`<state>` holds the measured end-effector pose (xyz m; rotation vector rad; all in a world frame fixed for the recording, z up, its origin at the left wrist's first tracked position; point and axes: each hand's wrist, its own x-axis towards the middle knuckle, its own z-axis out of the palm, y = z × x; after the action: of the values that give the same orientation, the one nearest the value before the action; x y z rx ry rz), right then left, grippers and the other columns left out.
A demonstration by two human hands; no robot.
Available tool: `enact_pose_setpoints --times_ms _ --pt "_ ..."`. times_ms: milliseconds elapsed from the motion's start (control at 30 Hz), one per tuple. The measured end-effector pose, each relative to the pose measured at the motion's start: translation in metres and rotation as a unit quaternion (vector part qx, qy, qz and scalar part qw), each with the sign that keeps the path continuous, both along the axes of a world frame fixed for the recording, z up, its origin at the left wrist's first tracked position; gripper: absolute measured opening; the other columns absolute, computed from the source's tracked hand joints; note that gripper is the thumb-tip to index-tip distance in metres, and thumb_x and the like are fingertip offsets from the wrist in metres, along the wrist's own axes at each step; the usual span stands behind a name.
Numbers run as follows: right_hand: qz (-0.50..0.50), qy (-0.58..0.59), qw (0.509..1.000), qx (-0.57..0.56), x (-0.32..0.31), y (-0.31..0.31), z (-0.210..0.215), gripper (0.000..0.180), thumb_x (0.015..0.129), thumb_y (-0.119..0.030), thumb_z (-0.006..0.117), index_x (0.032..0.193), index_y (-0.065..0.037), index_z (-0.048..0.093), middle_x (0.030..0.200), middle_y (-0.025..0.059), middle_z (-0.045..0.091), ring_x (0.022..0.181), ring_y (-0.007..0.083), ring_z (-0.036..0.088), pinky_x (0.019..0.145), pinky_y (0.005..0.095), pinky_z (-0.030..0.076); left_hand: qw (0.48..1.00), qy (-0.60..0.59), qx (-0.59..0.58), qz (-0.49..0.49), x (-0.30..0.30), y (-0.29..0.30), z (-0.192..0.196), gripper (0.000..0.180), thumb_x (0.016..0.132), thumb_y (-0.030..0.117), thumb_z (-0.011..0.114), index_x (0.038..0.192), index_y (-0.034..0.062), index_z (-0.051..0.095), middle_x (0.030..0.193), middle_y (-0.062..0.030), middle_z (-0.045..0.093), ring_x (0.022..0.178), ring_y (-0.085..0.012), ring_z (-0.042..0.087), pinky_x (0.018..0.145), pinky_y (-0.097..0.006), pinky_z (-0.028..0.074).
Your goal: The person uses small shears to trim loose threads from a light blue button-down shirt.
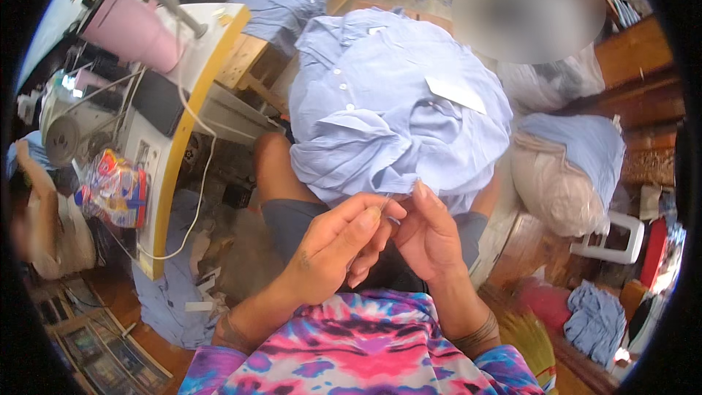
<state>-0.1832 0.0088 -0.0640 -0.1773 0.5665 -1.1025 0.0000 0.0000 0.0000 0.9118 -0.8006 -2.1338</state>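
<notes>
A light blue buttoned shirt (380, 95) lies bunched across my lap and knees, with small white buttons down its front. On its right side rests a blank-looking white paper tag (455, 94). My left hand (340, 245) is closed in a pinch at the shirt's near edge; a thin, shiny sliver shows at its fingertips, too small to name. Close beside it, my right hand (431, 238) pinches the near edge of the shirt between thumb and fingers. The fingertips of both hands nearly meet, and the right fingers are partly hidden.
To the left stands a white table with a yellow edge (170, 183), bearing a pink tumbler (135, 29), a dark phone (157, 102) and a colourful plastic packet (113, 190). A white cable (208, 175) hangs off it. A wrapped bundle (556, 175) and white stool (614, 238) stand right.
</notes>
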Motion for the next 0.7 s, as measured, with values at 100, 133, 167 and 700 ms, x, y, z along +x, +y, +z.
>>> enact_pose_setpoints --times_ms 100,133,167,700 --pt "-0.017 -0.010 1.000 0.006 0.002 0.005 0.003 0.022 0.105 -0.030 0.061 0.110 -0.009 0.069 0.102 0.0039 0.069 0.097 0.0159 0.065 0.087 0.0349 0.052 1.000 -0.010 0.017 -0.021 -0.003 -0.002 0.006 0.039 0.112 0.032 0.043 0.130 -0.0005 0.057 0.083 0.0007 0.049 0.054 -0.0020 0.041 0.044 -0.019 0.037" --pt "-0.015 -0.011 1.000 0.009 -0.006 0.006 0.002 0.022 0.105 -0.029 0.061 0.111 -0.009 0.069 0.101 0.0036 0.069 0.096 0.0156 0.065 0.087 0.0348 0.052 1.000 -0.007 0.016 -0.023 -0.011 -0.002 0.004 0.039 0.112 0.031 0.043 0.129 -0.0004 0.057 0.082 0.0008 0.049 0.053 -0.0017 0.040 0.043 -0.019 0.036" --pt "-0.012 -0.013 1.000 0.012 -0.014 0.006 0.001 0.021 0.105 -0.028 0.061 0.111 -0.009 0.069 0.101 0.0033 0.069 0.095 0.0152 0.065 0.087 0.0346 0.051 1.000 -0.005 0.017 -0.025 -0.018 -0.001 0.001 0.038 0.112 0.031 0.043 0.129 -0.0004 0.057 0.082 0.0010 0.049 0.052 -0.0015 0.039 0.042 -0.019 0.035" --pt "-0.016 -0.014 1.000 0.022 -0.005 0.010 0.005 0.020 0.106 -0.027 0.059 0.112 -0.010 0.070 0.100 0.0010 0.069 0.094 0.0123 0.064 0.086 0.0333 0.052 0.998 -0.051 0.030 -0.021 -0.014 0.004 0.010 0.044 0.112 0.034 0.043 0.134 -0.0010 0.058 0.081 0.0001 0.050 0.049 -0.0003 0.037 0.041 -0.020 0.036"
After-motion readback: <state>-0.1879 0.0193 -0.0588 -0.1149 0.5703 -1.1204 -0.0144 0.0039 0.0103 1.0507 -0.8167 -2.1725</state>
